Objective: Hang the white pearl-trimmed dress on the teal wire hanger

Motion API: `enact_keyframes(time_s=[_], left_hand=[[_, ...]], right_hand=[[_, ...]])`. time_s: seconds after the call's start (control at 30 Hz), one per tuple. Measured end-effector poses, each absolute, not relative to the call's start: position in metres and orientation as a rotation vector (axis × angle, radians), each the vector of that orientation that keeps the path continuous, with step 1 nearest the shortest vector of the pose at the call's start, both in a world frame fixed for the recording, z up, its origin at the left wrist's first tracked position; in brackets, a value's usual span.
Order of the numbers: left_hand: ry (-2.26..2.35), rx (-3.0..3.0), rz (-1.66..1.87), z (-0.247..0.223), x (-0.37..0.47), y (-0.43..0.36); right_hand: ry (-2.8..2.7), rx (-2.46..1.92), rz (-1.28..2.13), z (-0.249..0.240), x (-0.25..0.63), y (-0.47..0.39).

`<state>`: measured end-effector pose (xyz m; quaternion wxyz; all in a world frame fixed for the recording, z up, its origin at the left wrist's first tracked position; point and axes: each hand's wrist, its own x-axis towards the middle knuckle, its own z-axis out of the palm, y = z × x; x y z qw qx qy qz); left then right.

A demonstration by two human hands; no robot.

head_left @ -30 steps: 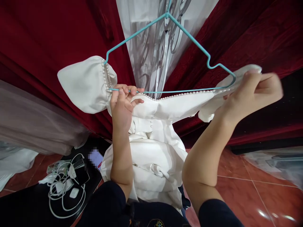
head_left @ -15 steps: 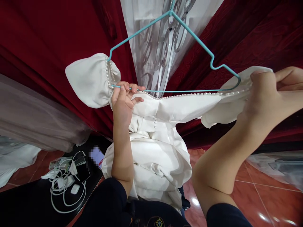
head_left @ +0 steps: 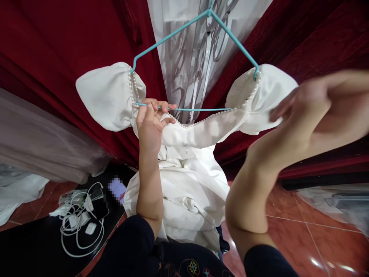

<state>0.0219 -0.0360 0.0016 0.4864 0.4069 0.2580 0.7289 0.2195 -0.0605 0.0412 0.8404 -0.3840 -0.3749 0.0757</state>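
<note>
A white dress [head_left: 190, 184] with pearl-trimmed neckline and puffed sleeves hangs on a light blue hanger [head_left: 173, 35]. Both the left-side sleeve [head_left: 105, 96] and the right-side sleeve [head_left: 271, 92] have their pearl edges over the hanger's ends. My left hand [head_left: 152, 119] is closed round the hanger's bottom bar and the dress's neckline, near the left-side sleeve. Beside the right-side sleeve is my right hand [head_left: 311, 104], blurred by motion; its fingertips overlap the sleeve's outer edge, and whether they grip it is unclear.
Dark red curtains [head_left: 80, 46] and a sheer white curtain [head_left: 175, 50] hang behind. At the lower left, a black table [head_left: 31, 246] bears tangled white cables [head_left: 65, 231], a white charger case [head_left: 90, 228] and a phone [head_left: 117, 189]. Reddish tiles [head_left: 291, 204] cover the floor.
The right-side sleeve has moved inward and now sits over the hanger's end, which was bare before. My right hand has come off the stretched neckline. My left hand has stayed in place.
</note>
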Motion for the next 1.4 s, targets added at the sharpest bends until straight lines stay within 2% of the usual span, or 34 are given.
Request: enact_keyframes(time_s=[0.13,0.2,0.43,0.67,0.73,0.83,0.9,1.07,1.27,1.4], left_hand=[[0.634,0.994,1.783,0.000,0.027,-0.036],[0.639,0.992,1.781,0.000,0.030,-0.038],[0.682,1.006,1.738,-0.005,0.035,-0.044],[0.935,1.152,1.576,-0.019,0.020,-0.050],[1.043,1.207,1.799,-0.019,0.021,-0.052],[1.079,1.305,2.346,-0.016,0.025,-0.048],[1.149,1.454,2.553,-0.014,0.024,-0.038],[1.485,1.736,2.534,-0.003,0.006,-0.011],[1.182,1.767,2.810,0.032,-0.042,0.024],[1.206,1.585,2.820,0.015,-0.080,0.033]], right_hand=[[-1.089,-0.815,0.837,-0.016,0.185,-0.078],[-1.044,-0.774,1.047,-0.031,0.173,-0.070],[-0.715,-0.255,1.279,-0.032,0.156,-0.036],[-0.666,-0.122,1.305,-0.036,0.166,-0.030],[-0.659,-0.131,1.311,-0.036,0.171,-0.028],[-0.642,-0.119,1.334,-0.037,0.173,-0.026],[-0.632,-0.099,1.341,-0.039,0.172,-0.027],[-0.629,-0.103,1.357,-0.040,0.168,-0.026],[-0.665,-0.037,1.339,-0.039,0.161,-0.025],[-0.679,-0.021,1.325,-0.038,0.158,-0.025]])
